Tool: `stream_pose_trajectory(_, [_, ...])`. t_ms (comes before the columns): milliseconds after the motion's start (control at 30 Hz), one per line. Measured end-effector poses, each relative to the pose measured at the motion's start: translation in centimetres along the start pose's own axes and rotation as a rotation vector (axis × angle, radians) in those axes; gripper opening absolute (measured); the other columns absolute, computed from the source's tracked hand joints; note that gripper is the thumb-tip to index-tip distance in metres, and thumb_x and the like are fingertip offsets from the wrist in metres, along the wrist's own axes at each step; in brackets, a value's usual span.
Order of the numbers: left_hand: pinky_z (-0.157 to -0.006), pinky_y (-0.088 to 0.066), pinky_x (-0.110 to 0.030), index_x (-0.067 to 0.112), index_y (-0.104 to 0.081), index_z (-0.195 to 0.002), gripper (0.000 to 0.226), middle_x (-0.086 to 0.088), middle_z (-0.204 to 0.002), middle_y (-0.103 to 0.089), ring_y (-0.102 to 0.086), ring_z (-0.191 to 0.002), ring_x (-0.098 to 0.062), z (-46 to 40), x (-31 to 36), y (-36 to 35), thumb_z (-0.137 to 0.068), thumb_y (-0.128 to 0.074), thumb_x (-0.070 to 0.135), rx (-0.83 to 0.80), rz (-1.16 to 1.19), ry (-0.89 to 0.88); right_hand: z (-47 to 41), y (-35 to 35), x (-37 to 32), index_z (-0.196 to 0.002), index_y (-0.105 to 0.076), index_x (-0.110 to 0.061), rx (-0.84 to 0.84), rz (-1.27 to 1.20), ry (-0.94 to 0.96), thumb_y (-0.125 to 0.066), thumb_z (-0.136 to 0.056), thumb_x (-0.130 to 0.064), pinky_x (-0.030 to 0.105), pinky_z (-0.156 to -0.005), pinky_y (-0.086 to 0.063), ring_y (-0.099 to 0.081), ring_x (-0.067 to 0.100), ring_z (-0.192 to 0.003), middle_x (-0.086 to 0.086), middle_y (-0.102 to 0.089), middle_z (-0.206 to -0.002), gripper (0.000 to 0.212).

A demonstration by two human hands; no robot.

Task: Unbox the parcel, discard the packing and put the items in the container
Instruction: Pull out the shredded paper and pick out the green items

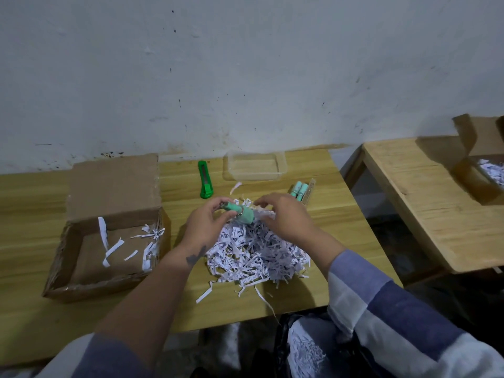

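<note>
Table (pixel 272 304): pale wood, against a stained white wall (pixel 245 64); second table (pixel 425 197) to the right.
Box (pixel 106 236): open, a few shreds inside.
Shreds (pixel 256 252): heaped mid-table.
Container (pixel 255 166): clear, by the wall.
Left hand (pixel 203 222): fingers curled round a green item (pixel 240 212) above the shreds.
Right hand (pixel 283 214): fingers spread, on the heap.

No readable text anywhere — print on the shredded paper (pixel 253 249) is too blurred
</note>
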State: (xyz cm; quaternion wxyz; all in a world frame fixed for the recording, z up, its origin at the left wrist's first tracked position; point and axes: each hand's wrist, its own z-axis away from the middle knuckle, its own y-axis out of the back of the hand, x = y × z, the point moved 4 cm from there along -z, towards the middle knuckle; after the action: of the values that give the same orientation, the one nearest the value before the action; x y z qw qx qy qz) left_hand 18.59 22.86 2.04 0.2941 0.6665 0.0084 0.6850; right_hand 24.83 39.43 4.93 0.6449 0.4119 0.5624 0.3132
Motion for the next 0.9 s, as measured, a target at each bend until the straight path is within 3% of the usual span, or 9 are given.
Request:
stream_pose_trajectory(167, [-0.092, -0.049, -0.039, 0.039, -0.058, -0.095, 0.023, 0.003, -0.115, -0.066, -0.060, -0.104, -0.012, 0.4, 1.2, -1.1, -0.088, -0.063, 0.018, -0.070, 0.011, -0.024, -0.7, -1.4, -1.2, -0.120, -0.063, -0.026, -0.103, -0.120, -0.013, -0.071, -0.080, -0.035, 0.033, -0.085, -0.051, -0.064, 0.017, -0.095, -0.001, -0.069, -0.115, 0.041])
stream_pose_trajectory(300, [-0.094, -0.049, -0.045, 0.037, -0.035, -0.135, 0.056, -0.005, -0.121, -0.066, -0.066, -0.100, -0.016, 0.5, -0.1, -2.4, -0.086, -0.063, 0.037, -0.168, 0.035, 0.067, -0.6, -1.4, 0.2, -0.113, -0.066, -0.020, -0.183, -0.399, -0.119, -0.070, -0.081, -0.028, 0.035, -0.080, -0.057, -0.068, 0.016, -0.085, 0.000, -0.073, -0.101, 0.033])
stream_pose_trajectory(367, [-0.100, -0.042, -0.050, 0.041, -0.029, -0.141, 0.066, 0.005, -0.124, -0.064, -0.060, -0.111, -0.017, 0.3, -1.1, -3.1, -0.084, -0.061, 0.050, -0.236, -0.166, 0.081, -0.6, -0.5, 1.4, -0.116, -0.063, -0.014, -0.157, -0.480, -0.195, -0.067, -0.084, -0.024, 0.030, -0.080, -0.056, -0.067, 0.018, -0.089, 0.003, -0.071, -0.105, 0.033])
stream_pose_trajectory(433, [-0.104, -0.033, -0.047, 0.044, -0.049, -0.128, 0.046, 0.014, -0.123, -0.062, -0.053, -0.119, -0.014, 0.1, -1.5, -3.5, -0.085, -0.051, 0.060, -0.252, -0.462, 0.022, -1.0, 0.9, 2.9, -0.117, -0.061, -0.010, -0.072, -0.545, -0.271, -0.064, -0.086, -0.020, 0.020, -0.069, -0.053, -0.066, 0.018, -0.086, 0.003, -0.070, -0.101, 0.033])
stream_pose_trajectory(500, [-0.099, -0.028, -0.042, 0.042, -0.061, -0.113, 0.037, 0.015, -0.121, -0.058, -0.044, -0.121, -0.014, -0.3, -0.9, -3.6, -0.088, -0.043, 0.062, -0.175, -0.640, -0.078, -1.6, 2.4, 4.6, -0.117, -0.062, -0.009, 0.044, -0.553, -0.330, -0.066, -0.086, -0.019, 0.014, -0.054, -0.048, -0.065, 0.014, -0.075, 0.001, -0.067, -0.093, 0.033])
stream_pose_trajectory(567, [-0.098, -0.027, -0.040, 0.042, -0.057, -0.119, 0.040, 0.011, -0.122, -0.050, -0.037, -0.122, -0.015, -0.8, -0.1, -3.8, -0.088, -0.042, 0.062, -0.100, -0.699, -0.153, -2.4, 3.4, 5.9, -0.113, -0.064, -0.011, 0.124, -0.492, -0.367, -0.068, -0.084, -0.020, 0.014, -0.046, -0.041, -0.061, 0.011, -0.070, 0.000, -0.065, -0.092, 0.031])
stream_pose_trajectory(700, [-0.109, -0.022, -0.042, 0.043, -0.035, -0.140, 0.060, 0.007, -0.147, -0.032, -0.024, -0.136, -0.020, -2.0, -0.3, -5.4, -0.086, -0.043, 0.067, -0.199, -0.759, -0.192, -5.0, 2.9, 7.2, -0.106, -0.067, -0.015, 0.127, -0.362, -0.367, -0.071, -0.079, -0.021, 0.021, -0.054, -0.042, -0.064, 0.018, -0.084, 0.000, -0.068, -0.092, 0.028])
stream_pose_trajectory(800, [-0.115, -0.013, -0.045, 0.041, -0.024, -0.146, 0.071, 0.005, -0.158, -0.016, -0.011, -0.145, -0.024, -1.9, -1.9, -6.7, -0.083, -0.041, 0.070, -0.339, -0.816, -0.112, -7.2, 1.2, 7.8, -0.104, -0.069, -0.024, 0.127, -0.254, -0.397, -0.073, -0.075, -0.030, 0.032, -0.078, -0.050, -0.066, 0.019, -0.090, -0.002, -0.073, -0.099, 0.030])
stream_pose_trajectory(900, [-0.116, -0.010, -0.045, 0.041, -0.019, -0.147, 0.073, 0.003, -0.159, -0.011, -0.007, -0.146, -0.024, -1.8, -3.0, -7.2, -0.084, -0.038, 0.071, -0.367, -0.858, -0.067, -9.0, -0.9, 8.5, -0.105, -0.068, -0.031, 0.157, -0.151, -0.412, -0.073, -0.072, -0.042, 0.042, -0.100, -0.036, -0.063, 0.018, -0.097, -0.008, -0.074, -0.101, 0.035])
